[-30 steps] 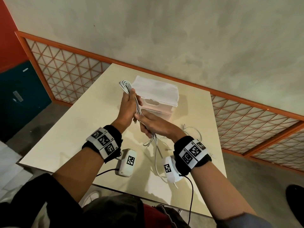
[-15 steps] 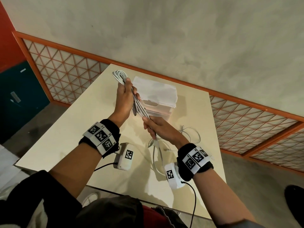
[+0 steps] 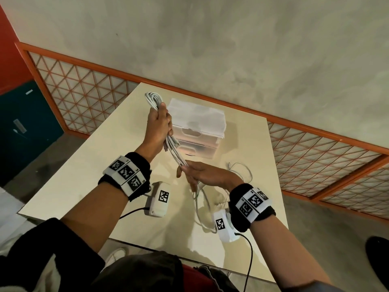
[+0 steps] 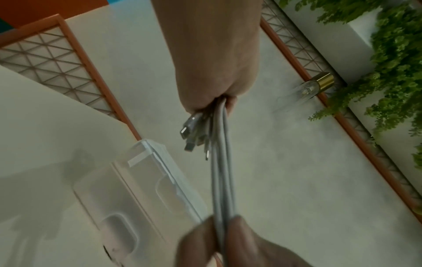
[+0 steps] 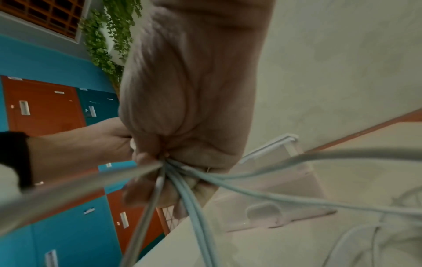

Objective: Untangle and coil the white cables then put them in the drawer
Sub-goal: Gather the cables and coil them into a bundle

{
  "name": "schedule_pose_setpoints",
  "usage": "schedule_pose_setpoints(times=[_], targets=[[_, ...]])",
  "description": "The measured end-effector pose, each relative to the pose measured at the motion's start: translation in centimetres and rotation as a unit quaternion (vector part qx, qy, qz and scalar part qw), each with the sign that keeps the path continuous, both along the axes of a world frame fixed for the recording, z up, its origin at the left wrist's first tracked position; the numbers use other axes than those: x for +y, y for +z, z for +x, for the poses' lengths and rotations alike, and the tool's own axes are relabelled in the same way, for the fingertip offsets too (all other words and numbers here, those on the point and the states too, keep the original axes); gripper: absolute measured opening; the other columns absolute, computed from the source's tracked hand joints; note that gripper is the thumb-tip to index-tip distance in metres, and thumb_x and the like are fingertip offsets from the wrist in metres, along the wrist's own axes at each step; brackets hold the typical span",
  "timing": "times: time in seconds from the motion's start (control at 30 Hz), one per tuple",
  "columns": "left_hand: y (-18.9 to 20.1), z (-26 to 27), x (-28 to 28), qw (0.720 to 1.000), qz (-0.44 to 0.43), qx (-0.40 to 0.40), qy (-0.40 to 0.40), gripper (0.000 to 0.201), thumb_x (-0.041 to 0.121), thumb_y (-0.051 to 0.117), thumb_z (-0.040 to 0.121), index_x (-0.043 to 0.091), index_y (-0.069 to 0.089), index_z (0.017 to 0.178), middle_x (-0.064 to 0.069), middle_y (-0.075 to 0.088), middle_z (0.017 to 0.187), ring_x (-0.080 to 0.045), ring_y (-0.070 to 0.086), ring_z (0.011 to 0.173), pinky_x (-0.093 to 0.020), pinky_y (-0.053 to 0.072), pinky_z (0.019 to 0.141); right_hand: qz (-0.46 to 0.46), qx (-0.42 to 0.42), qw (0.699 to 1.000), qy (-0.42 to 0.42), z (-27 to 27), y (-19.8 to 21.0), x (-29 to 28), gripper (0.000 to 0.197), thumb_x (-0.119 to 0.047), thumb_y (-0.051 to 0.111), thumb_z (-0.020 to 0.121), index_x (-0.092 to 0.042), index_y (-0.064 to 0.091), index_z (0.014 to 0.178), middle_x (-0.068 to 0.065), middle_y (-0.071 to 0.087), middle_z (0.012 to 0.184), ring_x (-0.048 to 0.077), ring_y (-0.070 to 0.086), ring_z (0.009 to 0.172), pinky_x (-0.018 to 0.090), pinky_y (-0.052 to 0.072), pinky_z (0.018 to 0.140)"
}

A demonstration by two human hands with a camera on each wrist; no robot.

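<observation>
My left hand [image 3: 160, 123] grips a folded bundle of white cables [image 3: 174, 150] above the beige table [image 3: 84, 157]; a loop of it sticks out above the fist [image 3: 153, 100]. In the left wrist view several plug ends [image 4: 190, 134] hang just below the left hand [image 4: 212, 90]. My right hand [image 3: 195, 172] holds the same strands lower down, pulled taut between both hands, with the loose ends trailing onto the table [image 3: 203, 207]. The right wrist view shows the cables [image 5: 182, 182] fanning out of the right hand [image 5: 182, 144]. The white two-drawer unit [image 3: 200, 131] stands shut behind the hands.
Another thin white cable [image 3: 242, 171] lies loose on the table right of the drawer unit. An orange lattice railing [image 3: 315, 152] runs behind the table. The table's near edge [image 3: 189, 260] is close to my body.
My left hand has lifted the bundle up and away while my right hand slid down the strands toward me, so the stretch of cable between the hands has grown longer.
</observation>
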State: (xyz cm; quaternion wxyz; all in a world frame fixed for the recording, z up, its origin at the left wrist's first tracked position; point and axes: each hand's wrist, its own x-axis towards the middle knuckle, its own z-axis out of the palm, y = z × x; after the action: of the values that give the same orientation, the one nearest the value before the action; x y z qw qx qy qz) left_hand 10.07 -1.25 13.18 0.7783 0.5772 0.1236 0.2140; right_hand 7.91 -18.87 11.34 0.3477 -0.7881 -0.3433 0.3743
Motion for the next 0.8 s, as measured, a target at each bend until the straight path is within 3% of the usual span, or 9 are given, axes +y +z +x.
schedule_pose_setpoints(times=[0.1, 0.2, 0.37, 0.47, 0.6, 0.67, 0.73, 0.8], targets=[[0.0, 0.0, 0.5, 0.998, 0.037, 0.008, -0.054, 0.035, 0.030, 0.033, 0.102, 0.019, 0.034, 0.069, 0.011, 0.030, 0.046, -0.004, 0.027, 0.038, -0.019, 0.027, 0.037, 0.001, -0.005, 0.999, -0.039, 0.9, 1.1, -0.9, 0.031, -0.036, 0.035, 0.103, -0.012, 0.055, 0.102, -0.003, 0.033, 0.063, 0.008, 0.038, 0.050, 0.022, 0.040, 0.058], [0.2, -0.3, 1.0, 0.993, 0.074, 0.015, -0.092, 0.034, 0.031, 0.036, 0.101, 0.018, 0.035, 0.070, 0.011, 0.030, 0.048, -0.004, 0.026, 0.039, -0.018, 0.026, 0.038, 0.046, -0.049, 0.994, -0.091, 1.6, 3.0, -1.3, 0.021, -0.033, 0.045, 0.100, -0.014, 0.055, 0.097, -0.007, 0.038, 0.063, 0.010, 0.031, 0.053, 0.018, 0.029, 0.049], [1.1, -0.6, 0.1, 0.979, 0.104, 0.032, -0.173, 0.035, 0.031, 0.039, 0.100, 0.020, 0.033, 0.067, 0.003, 0.024, 0.056, -0.006, 0.022, 0.041, -0.018, 0.021, 0.036, 0.070, -0.174, 0.980, -0.058, 3.1, 5.1, -1.0, 0.021, -0.018, 0.058, 0.094, -0.002, 0.071, 0.097, -0.012, 0.048, 0.054, 0.002, 0.042, 0.049, 0.010, 0.032, 0.053], [1.5, -0.8, -0.4, 0.967, 0.122, 0.050, -0.218, 0.036, 0.033, 0.040, 0.100, 0.020, 0.034, 0.066, 0.000, 0.021, 0.059, -0.008, 0.019, 0.042, -0.020, 0.017, 0.038, 0.062, -0.197, 0.977, -0.057, 3.6, 6.1, -0.7, 0.021, -0.016, 0.065, 0.088, -0.008, 0.074, 0.106, -0.003, 0.054, 0.054, 0.002, 0.044, 0.045, 0.010, 0.030, 0.050], [1.8, -1.0, -1.2, 0.961, 0.106, 0.063, -0.246, 0.038, 0.033, 0.040, 0.099, 0.019, 0.036, 0.065, 0.001, 0.021, 0.057, -0.008, 0.019, 0.042, -0.019, 0.020, 0.038, 0.053, -0.244, 0.966, -0.066, 3.4, 6.7, -0.1, 0.018, -0.017, 0.074, 0.080, -0.007, 0.072, 0.095, 0.001, 0.063, 0.059, 0.000, 0.055, 0.052, 0.012, 0.036, 0.054], [1.6, -1.1, -1.5, 0.963, 0.084, 0.065, -0.248, 0.038, 0.033, 0.041, 0.099, 0.018, 0.036, 0.065, 0.004, 0.025, 0.053, -0.009, 0.026, 0.042, -0.020, 0.028, 0.042, 0.071, -0.267, 0.957, -0.088, 3.3, 6.6, 0.0, 0.027, -0.018, 0.079, 0.076, -0.008, 0.056, 0.087, 0.006, 0.065, 0.062, 0.005, 0.055, 0.054, 0.018, 0.038, 0.054], [1.5, -1.1, -1.8, 0.963, 0.066, 0.068, -0.252, 0.036, 0.034, 0.042, 0.099, 0.017, 0.040, 0.067, 0.008, 0.035, 0.048, -0.009, 0.043, 0.046, -0.024, 0.041, 0.055, 0.079, -0.302, 0.945, -0.095, 3.3, 6.7, 0.0, 0.041, -0.019, 0.083, 0.071, -0.009, 0.045, 0.083, 0.006, 0.060, 0.063, 0.007, 0.049, 0.052, 0.019, 0.033, 0.050], [1.5, -1.2, -2.0, 0.962, 0.060, 0.069, -0.256, 0.034, 0.034, 0.041, 0.099, 0.014, 0.045, 0.072, 0.005, 0.048, 0.055, -0.008, 0.059, 0.056, -0.033, 0.049, 0.069, 0.083, -0.329, 0.936, -0.093, 3.2, 6.9, 0.2, 0.049, -0.017, 0.085, 0.066, -0.009, 0.040, 0.084, -0.001, 0.051, 0.064, 0.006, 0.043, 0.053, 0.018, 0.031, 0.050]])
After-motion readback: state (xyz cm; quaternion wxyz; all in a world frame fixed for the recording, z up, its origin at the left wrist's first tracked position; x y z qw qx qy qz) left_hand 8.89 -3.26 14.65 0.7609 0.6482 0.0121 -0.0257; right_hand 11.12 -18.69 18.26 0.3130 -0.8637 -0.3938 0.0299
